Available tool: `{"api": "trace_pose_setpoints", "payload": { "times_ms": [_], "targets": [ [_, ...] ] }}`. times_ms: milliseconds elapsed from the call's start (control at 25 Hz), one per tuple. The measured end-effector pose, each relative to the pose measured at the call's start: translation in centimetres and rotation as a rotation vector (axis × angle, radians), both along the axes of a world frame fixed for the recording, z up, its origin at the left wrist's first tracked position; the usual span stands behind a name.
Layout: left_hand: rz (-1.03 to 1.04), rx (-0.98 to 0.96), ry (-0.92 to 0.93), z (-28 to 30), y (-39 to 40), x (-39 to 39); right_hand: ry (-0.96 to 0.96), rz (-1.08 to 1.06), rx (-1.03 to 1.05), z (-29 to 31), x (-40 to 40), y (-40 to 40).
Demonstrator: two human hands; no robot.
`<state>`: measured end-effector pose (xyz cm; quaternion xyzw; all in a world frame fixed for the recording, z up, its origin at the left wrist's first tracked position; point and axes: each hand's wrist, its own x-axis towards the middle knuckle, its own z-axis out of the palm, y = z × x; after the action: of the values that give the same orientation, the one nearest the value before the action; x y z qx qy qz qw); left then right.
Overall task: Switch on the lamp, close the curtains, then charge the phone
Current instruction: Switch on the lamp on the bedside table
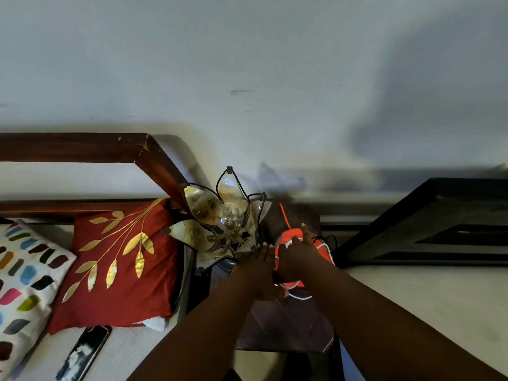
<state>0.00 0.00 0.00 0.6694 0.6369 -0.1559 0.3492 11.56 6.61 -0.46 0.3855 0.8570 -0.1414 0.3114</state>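
Both my arms reach over the dark wooden bedside surface (286, 323), where a petal-shaded lamp (220, 218) stands at about 10 o'clock from my hands, its clear bulb (232, 215) unlit. My left hand (258, 270) lies flat with fingers extended, palm down, just beside the lamp's base and grasping nothing that I can see. My right hand (298, 254) rests on top of an orange device (291, 237), fingers spread across it; whether it truly grips the thing I cannot tell. A white cable (298, 296) loops out from beneath that hand at 6 o'clock, and an orange cord (284, 215) runs up from the device toward 12 o'clock. The phone (83, 353) lies face up on the bed (129, 350) at 8 o'clock from my hands, well apart from them, just below a red cushion (121, 265) stitched with gold leaves. A white pillow (24, 270) with coloured dabs sits at 9 o'clock, touching the cushion. The wooden headboard (82, 147) stands against the pale wall (247, 64).
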Motion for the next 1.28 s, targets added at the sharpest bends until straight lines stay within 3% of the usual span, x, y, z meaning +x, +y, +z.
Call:
{"api": "trace_pose_setpoints", "payload": {
  "times_ms": [280,680,920,1280],
  "targets": [
    [-0.013,0.082,0.061,0.6,-0.1,0.7,0.056,-0.053,-0.099,0.1,0.6,0.5],
    [0.009,0.029,0.021,5.1,-1.6,0.8,0.159,-0.32,0.057,4.2,2.4,-2.6],
    [-0.075,0.045,0.003,9.6,-4.2,2.1,0.13,-0.425,0.159,9.8,4.0,-6.5],
    [-0.176,0.22,-0.089,20.8,-3.6,2.6,0.177,-0.457,0.374,23.4,6.4,-8.2]
  ]
}}
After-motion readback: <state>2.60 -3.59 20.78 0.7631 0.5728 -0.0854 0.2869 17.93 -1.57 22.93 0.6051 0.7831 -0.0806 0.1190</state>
